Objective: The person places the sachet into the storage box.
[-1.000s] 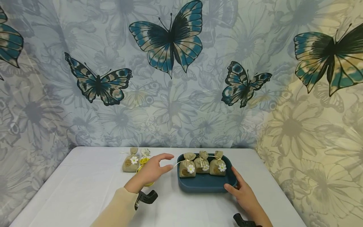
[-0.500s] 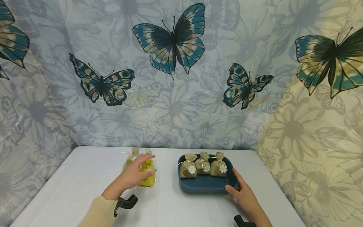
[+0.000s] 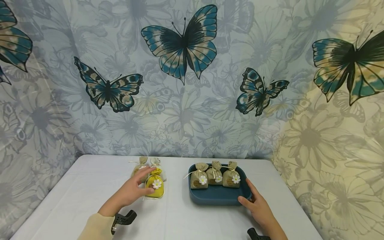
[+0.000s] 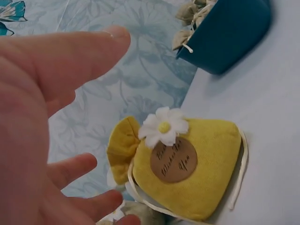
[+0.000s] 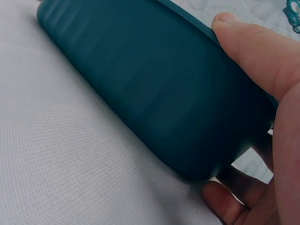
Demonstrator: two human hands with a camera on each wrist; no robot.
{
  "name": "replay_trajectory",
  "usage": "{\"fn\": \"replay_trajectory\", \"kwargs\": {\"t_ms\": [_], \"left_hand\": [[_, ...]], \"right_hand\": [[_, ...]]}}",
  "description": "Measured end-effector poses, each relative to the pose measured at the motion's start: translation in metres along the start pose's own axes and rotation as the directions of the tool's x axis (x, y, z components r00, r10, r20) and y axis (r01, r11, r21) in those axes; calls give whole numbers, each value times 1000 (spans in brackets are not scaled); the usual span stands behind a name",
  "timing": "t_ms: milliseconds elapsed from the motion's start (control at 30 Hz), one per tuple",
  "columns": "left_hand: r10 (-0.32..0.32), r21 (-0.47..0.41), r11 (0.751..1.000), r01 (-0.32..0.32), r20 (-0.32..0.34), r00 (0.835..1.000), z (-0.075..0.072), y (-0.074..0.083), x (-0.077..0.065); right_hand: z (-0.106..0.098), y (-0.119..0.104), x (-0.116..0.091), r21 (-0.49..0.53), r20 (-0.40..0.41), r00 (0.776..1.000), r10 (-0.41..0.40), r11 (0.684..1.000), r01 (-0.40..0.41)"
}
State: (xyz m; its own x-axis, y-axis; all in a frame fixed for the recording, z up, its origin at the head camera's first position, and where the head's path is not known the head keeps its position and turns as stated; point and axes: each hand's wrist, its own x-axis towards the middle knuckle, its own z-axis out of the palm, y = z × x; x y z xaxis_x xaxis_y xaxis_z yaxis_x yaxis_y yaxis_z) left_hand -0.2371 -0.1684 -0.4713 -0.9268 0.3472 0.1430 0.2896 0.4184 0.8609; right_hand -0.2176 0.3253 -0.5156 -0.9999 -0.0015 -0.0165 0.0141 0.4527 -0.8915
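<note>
Right grip [image 3: 258,201] holds the blue tray [image 3: 213,197] by its right end; left grip [image 3: 129,190], fingers spread, is just beside the yellow pouch [image 3: 154,190], towards the counter's [image 3: 177,220] far left corner; 3 beige pouches [image 3: 214,179] stand in the tray, another beige pouch [image 3: 137,169] and a white pouch [image 3: 155,162] near the far edge

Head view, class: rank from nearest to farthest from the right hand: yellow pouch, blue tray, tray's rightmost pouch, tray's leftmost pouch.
1. Blue tray: gripped by the right hand.
2. Tray's rightmost pouch: inside, right side.
3. Tray's leftmost pouch: inside, left side.
4. Yellow pouch: on the table, left of the tray.
</note>
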Motion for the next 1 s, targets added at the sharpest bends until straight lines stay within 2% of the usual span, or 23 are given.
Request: {"fn": "replay_trajectory", "kwargs": {"t_ms": [333,533,733,900,1000], "left_hand": [[-48,-188,981,59,62,997,-2,-17,-5],[-42,-201,978,55,67,997,1,-26,-4],[-5,-169,985,14,57,998,5,-34,-2],[47,-181,983,-36,60,997,7,-35,-1],[50,-204,978,-36,64,997,8,-33,0]], "right_hand": [[0,1,1,-7,3,1000,5,1000,-5],[0,3,2,-10,3,1000,5,1000,-5],[1,1,0,-12,0,1000,3,1000,-3],[0,0,0,-11,0,1000,-3,1000,3],[0,1,0,-8,1,1000,-2,1000,2]]}}
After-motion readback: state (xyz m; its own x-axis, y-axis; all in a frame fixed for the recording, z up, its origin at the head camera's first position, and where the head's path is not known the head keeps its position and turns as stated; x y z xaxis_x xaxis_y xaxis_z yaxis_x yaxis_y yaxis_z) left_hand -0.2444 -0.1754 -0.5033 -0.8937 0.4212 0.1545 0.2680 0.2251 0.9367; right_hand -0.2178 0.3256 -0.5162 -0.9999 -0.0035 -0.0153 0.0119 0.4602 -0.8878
